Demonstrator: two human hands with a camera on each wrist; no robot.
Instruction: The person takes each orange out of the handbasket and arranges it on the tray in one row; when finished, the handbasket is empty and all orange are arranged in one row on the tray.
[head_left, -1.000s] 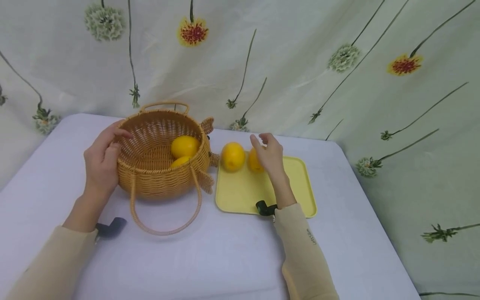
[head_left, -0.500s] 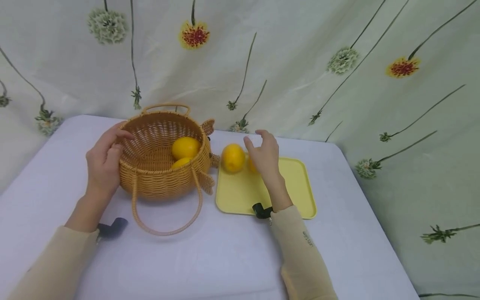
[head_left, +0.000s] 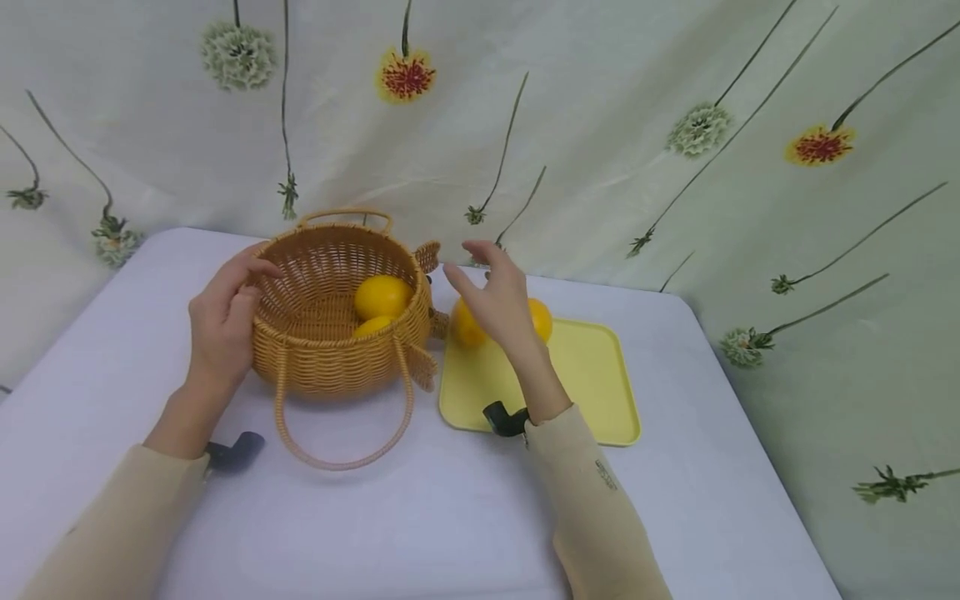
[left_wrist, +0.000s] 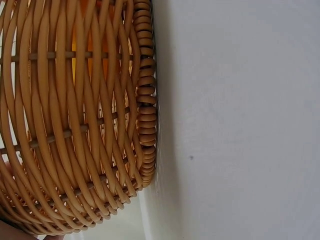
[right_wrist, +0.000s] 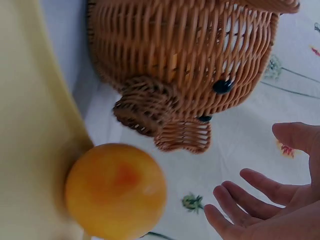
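On the left my left hand (head_left: 223, 321) grips the rim of a tan wicker basket (head_left: 330, 362), fingertips over the inside. The left wrist view shows the basket's woven side (left_wrist: 65, 115) close up. Inside the basket lie yellow fruits (head_left: 382, 297). My right hand (head_left: 498, 304) hovers with fingers spread and nothing between them, over a yellow-orange fruit (head_left: 467, 332) on the left of a pale yellow tray (head_left: 592, 375), partly hiding it. Another such fruit (head_left: 541, 318) shows behind the hand. In the right wrist view, a round fruit (right_wrist: 116, 192) sits below the open fingers (right_wrist: 270, 187).
The basket's snout and ears (right_wrist: 147, 107) stick out toward the tray, near its left edge. One looped handle (head_left: 345, 462) hangs over the white tabletop (head_left: 360, 533) in front; the other handle (head_left: 345, 213) stands at the back. A flower-print cloth (head_left: 585, 142) hangs behind the table.
My right hand has moved left, from over the right-hand fruit to over the left one near the basket, still empty. The left hand keeps its grip on the basket; the view has shifted slightly.
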